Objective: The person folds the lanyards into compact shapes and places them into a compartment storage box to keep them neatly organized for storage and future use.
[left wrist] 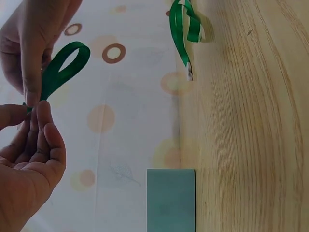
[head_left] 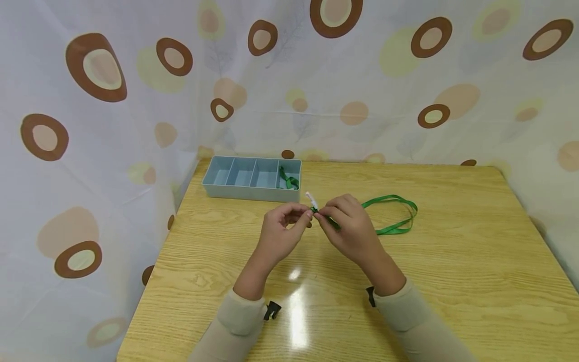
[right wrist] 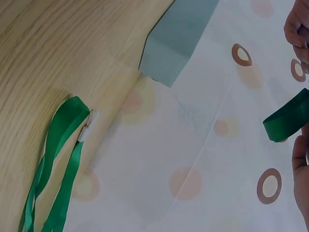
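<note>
In the head view my left hand (head_left: 284,229) and right hand (head_left: 350,229) meet fingertip to fingertip over the table, both pinching a green lanyard ribbon (left wrist: 65,67). Its folded loop rises from between the fingers in the left wrist view; the pinched part is mostly hidden. A white plastic clip (head_left: 311,200) shows right at the fingertips. Beyond the right hand, another stretch of green lanyard (head_left: 398,198) lies in a long loop on the wood. A white clip end (left wrist: 189,72) on lanyard lying on the table appears in the left wrist view.
A blue-grey tray (head_left: 253,192) with compartments stands at the back left of the wooden table (head_left: 475,261). Green ribbon (head_left: 291,182) sits in its rightmost compartment. Patterned cloth (head_left: 316,136) hangs behind and to the sides. Black buckles (head_left: 272,310) stick out by the sleeves.
</note>
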Motion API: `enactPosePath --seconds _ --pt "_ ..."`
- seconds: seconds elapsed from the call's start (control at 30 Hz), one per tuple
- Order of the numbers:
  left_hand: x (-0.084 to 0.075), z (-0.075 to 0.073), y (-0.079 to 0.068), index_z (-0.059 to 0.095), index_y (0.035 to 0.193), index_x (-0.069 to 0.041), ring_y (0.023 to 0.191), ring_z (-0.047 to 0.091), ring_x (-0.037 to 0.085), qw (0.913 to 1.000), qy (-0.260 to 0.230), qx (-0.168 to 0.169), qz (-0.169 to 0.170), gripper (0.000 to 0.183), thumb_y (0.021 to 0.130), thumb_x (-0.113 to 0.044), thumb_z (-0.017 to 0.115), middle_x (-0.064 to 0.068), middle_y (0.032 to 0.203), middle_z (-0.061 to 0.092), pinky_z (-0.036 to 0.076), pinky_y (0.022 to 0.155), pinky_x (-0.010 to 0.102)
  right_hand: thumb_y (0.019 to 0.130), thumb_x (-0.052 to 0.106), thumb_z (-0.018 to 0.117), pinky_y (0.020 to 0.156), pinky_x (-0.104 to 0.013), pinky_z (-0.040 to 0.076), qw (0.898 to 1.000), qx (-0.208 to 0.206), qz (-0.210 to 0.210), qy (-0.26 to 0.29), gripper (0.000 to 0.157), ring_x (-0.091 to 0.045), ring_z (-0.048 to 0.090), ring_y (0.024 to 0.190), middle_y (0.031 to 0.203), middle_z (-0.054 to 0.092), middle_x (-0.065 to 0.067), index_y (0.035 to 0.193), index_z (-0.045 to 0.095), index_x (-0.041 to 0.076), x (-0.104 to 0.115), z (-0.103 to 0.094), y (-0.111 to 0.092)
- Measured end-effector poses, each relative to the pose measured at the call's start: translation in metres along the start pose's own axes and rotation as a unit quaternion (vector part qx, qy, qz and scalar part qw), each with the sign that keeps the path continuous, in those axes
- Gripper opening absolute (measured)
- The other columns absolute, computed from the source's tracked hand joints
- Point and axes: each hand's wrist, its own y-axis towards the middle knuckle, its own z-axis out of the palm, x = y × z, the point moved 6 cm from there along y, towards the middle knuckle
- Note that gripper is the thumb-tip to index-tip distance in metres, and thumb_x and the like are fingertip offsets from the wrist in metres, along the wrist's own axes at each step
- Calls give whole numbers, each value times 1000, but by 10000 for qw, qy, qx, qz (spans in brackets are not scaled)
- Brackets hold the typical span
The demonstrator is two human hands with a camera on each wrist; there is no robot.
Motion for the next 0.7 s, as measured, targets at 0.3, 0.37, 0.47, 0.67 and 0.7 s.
enactPosePath --seconds 0.3,0.37,0.47,0.67,0.7 --pt "-3 5 -1 76 118 -3 98 74 23 9999 -84 32 89 20 101 -12 75 14 112 76 62 87 30 109 20 61 72 -44 57 9967 -143 -488 -628 34 -29 65 81 92 70 -12 93 81 -1 10 -3 1" --pt "-3 5 -1 77 117 -4 97 73 19 9998 -156 35 120 18 100 -11 75 15 112 75 62 87 30 110 21 60 70 -43 57 9962 -189 -526 -664 34 -29 65 80 93 71 -12 95 82 0 12 -3 0" --pt "-4 4 -1 77 118 -3 99 74 17 9994 -266 85 185 18 101 -9 73 16 114 75 62 90 32 109 21 61 67 -41 57 9965 -259 -557 -559 32 -29 65 78 95 72 -14 99 81 -1 14 -3 -1" --pt "-4 3 1 77 117 1 99 76 19 9995 -256 57 195 18 105 -10 67 17 112 75 62 94 34 105 16 64 65 -39 55 9978 -301 -540 -245 24 -30 64 78 99 71 -15 99 80 -1 13 1 -5" --pt "-4 3 1 77 116 1 98 77 20 9996 -225 24 159 18 106 -10 66 17 111 76 63 94 34 104 15 64 65 -39 55 9981 -291 -508 -196 23 -30 63 78 99 71 -15 100 80 0 13 2 -5"
